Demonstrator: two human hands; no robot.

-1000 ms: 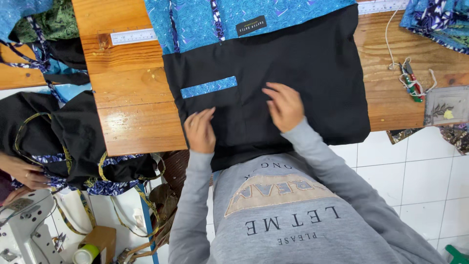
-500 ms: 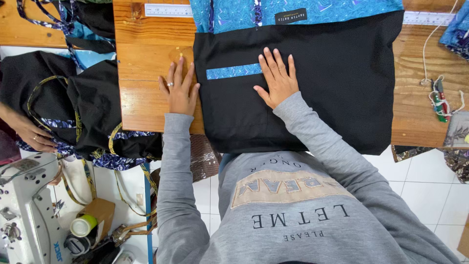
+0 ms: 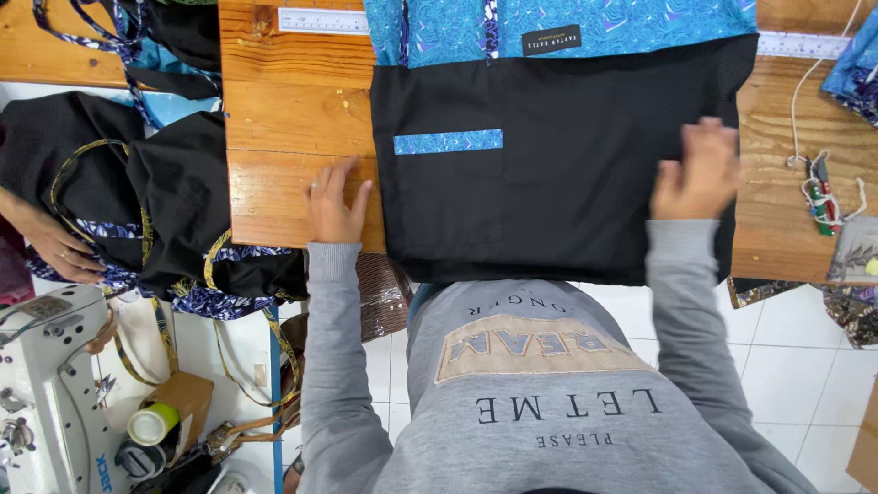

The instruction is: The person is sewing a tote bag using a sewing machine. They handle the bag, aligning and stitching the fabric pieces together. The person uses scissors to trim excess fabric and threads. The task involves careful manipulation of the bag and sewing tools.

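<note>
a: where's the black bag (image 3: 567, 174)?
b: spread flat on the wooden table (image 3: 293, 119), blue band on the far side.
a: hands?
b: left hand (image 3: 334, 203) flat on the table just beside its edge, fingers spread, holding nothing. right hand (image 3: 697, 174) blurred at the bag's right edge, grip unclear.

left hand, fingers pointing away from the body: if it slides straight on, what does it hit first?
Probably nothing soon. The left hand lies flat on the wooden table, just left of the black bag. Straight ahead is bare wood up to the ruler at the far edge. The bag's left edge runs close alongside, so slight rightward drift would catch it.
</note>
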